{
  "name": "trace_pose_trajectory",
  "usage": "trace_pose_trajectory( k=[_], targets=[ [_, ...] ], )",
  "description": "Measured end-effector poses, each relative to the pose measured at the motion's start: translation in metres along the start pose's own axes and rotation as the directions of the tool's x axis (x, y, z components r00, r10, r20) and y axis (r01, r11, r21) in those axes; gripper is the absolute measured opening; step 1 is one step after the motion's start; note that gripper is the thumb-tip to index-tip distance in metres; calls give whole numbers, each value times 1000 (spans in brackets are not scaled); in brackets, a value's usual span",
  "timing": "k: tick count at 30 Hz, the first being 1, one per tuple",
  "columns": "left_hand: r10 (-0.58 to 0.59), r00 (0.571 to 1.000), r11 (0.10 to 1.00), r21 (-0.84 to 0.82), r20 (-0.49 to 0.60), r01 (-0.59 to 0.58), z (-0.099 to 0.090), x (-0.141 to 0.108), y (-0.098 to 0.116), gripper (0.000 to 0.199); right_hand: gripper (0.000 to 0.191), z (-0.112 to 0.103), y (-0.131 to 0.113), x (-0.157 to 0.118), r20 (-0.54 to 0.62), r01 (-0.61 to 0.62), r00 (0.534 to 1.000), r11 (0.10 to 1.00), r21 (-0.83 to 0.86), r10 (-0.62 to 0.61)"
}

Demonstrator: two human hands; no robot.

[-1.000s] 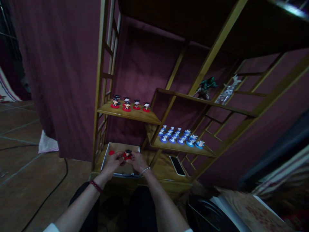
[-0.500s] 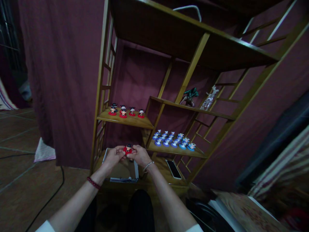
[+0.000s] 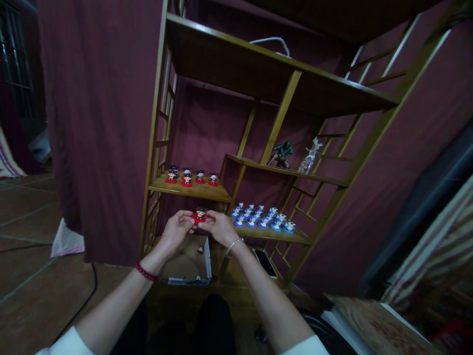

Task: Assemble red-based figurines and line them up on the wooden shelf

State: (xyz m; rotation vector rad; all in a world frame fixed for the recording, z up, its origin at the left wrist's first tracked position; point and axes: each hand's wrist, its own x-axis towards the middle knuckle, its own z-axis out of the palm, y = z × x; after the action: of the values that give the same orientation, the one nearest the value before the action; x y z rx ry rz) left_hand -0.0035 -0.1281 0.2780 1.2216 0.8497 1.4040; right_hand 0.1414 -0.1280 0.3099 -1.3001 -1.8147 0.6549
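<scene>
Gripping, by the fingers of the left hand from the left side and of the right hand from the right side, one small figurine with black headgear, pale face and round red base. Located between the hands, in touch with each, therefore equally near to both. Not released on either side, and not clenched to a fist. With head up and base down in the view, thus with the long axis about vertical, crossing the line from hand to hand. Hard to tell if tilted somewhat toward the viewer, or if fastened to the base or only pressed against it.

Most decisive, as judged here: the position relative to the yellowish-brown wooden shelf board. Seen below the front edge of that board, apart from it, and slightly to the right of its middle; straight beneath the right part of a group of six similar black-topped figurines, mostly with red bases. Upward from both hands to the board, then, and away from the viewer.

Below the hands in the view: an open cardboard box with brown inside and white side wall, with one small dark-topped piece lying near that wall. Just beside the right hand in the view, farther from the left: blue-and-white figurines on a lower wooden board.
</scene>
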Motion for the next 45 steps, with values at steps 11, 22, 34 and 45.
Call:
trace_pose_trajectory(
  k=[11, 22, 34, 45],
  targets=[
    [208, 978, 968, 147, -11, -204, 13, 22, 26, 29, 26, -28, -12, 31, -96, 72, 992, 991, -113, -83],
    [471, 879, 669, 621, 72, -409, 17, 47, 34, 35, 30, -43, -19, 63, -173, 46, 981, 970, -239, -89],
    [576, 772, 95, 917, 268, -388, 24, 54, 38, 35, 31, -48, -27, 88, -167, -31, 985, 920, -391, -38],
    [566, 753, -25, 920, 335, -390, 24, 59, 32, 35, 32, -44, -13, 112, -175, -58, 985, 932, -358, -6]
  ],
)
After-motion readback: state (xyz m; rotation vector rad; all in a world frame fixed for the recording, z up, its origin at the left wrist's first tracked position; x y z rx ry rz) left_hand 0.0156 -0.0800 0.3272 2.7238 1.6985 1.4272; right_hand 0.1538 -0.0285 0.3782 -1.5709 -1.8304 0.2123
